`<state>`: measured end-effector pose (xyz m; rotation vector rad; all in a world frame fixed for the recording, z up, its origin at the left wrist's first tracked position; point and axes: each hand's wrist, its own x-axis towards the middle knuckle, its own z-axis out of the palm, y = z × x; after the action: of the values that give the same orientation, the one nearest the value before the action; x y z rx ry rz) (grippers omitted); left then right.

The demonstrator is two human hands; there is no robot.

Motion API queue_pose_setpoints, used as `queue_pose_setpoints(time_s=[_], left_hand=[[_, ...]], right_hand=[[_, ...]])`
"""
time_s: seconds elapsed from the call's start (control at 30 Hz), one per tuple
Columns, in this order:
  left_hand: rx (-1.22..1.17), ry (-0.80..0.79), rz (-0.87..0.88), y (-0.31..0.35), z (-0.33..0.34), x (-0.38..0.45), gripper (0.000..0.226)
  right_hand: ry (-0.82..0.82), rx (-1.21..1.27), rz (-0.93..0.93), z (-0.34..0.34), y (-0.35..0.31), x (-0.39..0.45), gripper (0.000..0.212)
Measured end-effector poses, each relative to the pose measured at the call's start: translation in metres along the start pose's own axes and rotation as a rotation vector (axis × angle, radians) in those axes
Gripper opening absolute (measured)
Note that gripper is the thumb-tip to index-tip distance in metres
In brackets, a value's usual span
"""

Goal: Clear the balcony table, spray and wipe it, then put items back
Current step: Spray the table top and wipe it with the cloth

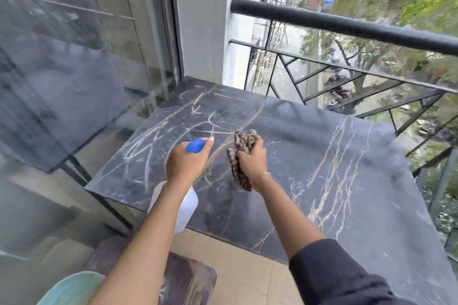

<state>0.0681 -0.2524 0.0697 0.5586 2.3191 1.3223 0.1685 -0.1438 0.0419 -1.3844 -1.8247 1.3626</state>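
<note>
While the left hand [184, 162] is gripping the spray bottle [181, 208], its forearm is hiding most of the body. Over the table [309, 161], the right hand [251, 157] is clenching what seems a striped cloth [241, 153].

left hand [184, 164] hides most of the spray bottle [184, 208].

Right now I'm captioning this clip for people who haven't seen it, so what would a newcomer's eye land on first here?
Probably the two hands over the middle of the dark marble table: the left hand grips a white spray bottle with a blue nozzle, and the right hand bunches a brown striped cloth beside it. Next comes the black balcony railing along the table's far side, with trees and a street far below.
</note>
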Motion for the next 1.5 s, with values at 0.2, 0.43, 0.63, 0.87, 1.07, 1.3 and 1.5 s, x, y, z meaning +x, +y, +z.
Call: queue_pose_setpoints(time_s=[0.2,0.43,0.63,0.87,1.07,1.3,1.5], left_hand=[[0.126,-0.111,0.095,0.056,0.051,0.061,0.046],[0.178,-0.153,0.043,0.097,0.132,0.156,0.050],[0.208,-0.123,-0.021,0.113,0.193,0.237,0.051],[0.207,-0.024,-0.135,0.114,0.225,0.296,0.055],[0.134,0.075,-0.141,0.106,0.215,0.330,0.041],[0.267,0.145,-0.183,0.081,0.181,0.347,0.052],[0.236,0.191,-0.182,0.070,0.163,0.361,0.048]], right_hand=[[0.062,0.011,0.030,-0.062,-0.011,0.081,0.063],[0.077,-0.011,0.068,-0.104,-0.004,0.197,0.064],[0.056,-0.039,0.074,-0.118,0.013,0.286,0.061],[0.017,-0.005,0.026,-0.119,0.028,0.339,0.065],[-0.011,-0.072,-0.021,-0.115,0.036,0.361,0.064],[0.056,-0.194,0.013,-0.108,0.051,0.367,0.067],[0.157,-0.430,0.049,-0.096,0.061,0.367,0.073]])
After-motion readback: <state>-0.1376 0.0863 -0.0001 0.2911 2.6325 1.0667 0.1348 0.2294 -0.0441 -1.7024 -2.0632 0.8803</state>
